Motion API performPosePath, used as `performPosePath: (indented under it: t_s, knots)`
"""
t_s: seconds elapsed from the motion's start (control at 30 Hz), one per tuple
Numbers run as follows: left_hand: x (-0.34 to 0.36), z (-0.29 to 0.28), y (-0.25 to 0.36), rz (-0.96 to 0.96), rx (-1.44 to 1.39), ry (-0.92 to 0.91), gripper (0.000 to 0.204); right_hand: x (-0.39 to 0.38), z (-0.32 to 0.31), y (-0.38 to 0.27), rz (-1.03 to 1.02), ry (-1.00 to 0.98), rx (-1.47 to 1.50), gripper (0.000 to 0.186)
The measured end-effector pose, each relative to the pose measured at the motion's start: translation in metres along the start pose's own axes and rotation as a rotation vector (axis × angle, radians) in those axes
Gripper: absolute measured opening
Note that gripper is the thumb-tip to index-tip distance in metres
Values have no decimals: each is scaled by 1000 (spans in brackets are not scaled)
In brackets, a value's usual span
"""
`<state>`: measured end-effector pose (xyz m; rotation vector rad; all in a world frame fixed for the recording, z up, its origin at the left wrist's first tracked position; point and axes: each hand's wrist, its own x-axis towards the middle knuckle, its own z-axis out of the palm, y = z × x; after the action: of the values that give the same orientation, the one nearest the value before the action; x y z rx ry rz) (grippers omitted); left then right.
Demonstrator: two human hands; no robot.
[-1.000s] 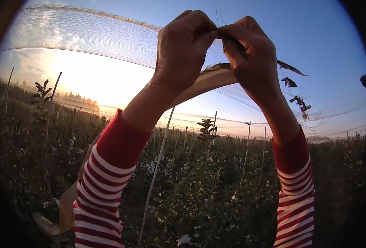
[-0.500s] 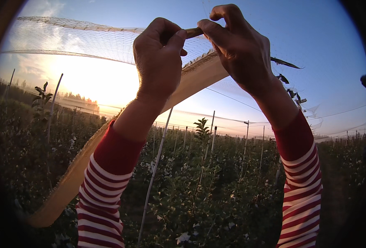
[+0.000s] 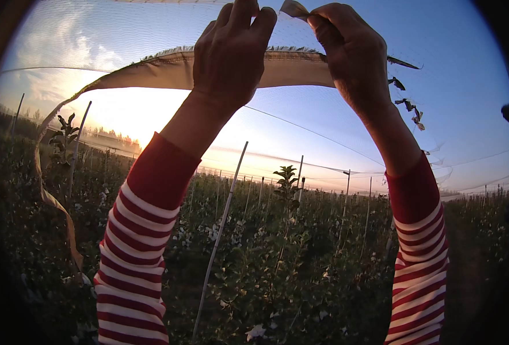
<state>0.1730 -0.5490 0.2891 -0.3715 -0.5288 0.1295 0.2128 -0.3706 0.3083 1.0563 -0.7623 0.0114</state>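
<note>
While both forearms rise from the lower edge of the frame in red-and-white striped sleeves [image 3: 133,259], the hands meet at the top centre against the sky. Left hand [image 3: 231,54] shows its back to the camera, fingers curled up and over the tan hem band [image 3: 168,69] of a fine net; its grip is pressed together on that edge, though the fingertips themselves are hidden behind the hand. Right hand [image 3: 352,57], just beside it, pinches a small folded tip of the same fabric between thumb and forefinger at the very top of the frame.

From the hands the hem band runs left in a long arc across the upper left of the frame, then drops down the left side as a narrow strip toward the plants. Sheer netting [image 3: 93,29] spreads above it, thin enough for the sky to show through. To the right of the right hand, several small dark clips [image 3: 407,103] hang along the net's edge in a descending line.

Below, in the middle of the frame, a slim pale stake [image 3: 220,230] leans among rows of young leafy trees [image 3: 286,184], with more posts and taut wires behind them. Farthest off, at the left, a low bright sun [image 3: 122,112] glows over the horizon under a blue sky with thin cloud.
</note>
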Motion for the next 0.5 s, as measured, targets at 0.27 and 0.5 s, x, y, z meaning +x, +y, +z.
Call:
performPosePath:
  t_s: [0.27, 0.5]
  knots:
    - [23, 14, -10, 183, 54, -9, 30, 2, -8, -22, 202, -5, 86, 8]
    - [20, 10, -14, -138, -218, -148, 4, 2, 12, -9, -48, 225, -103, 4]
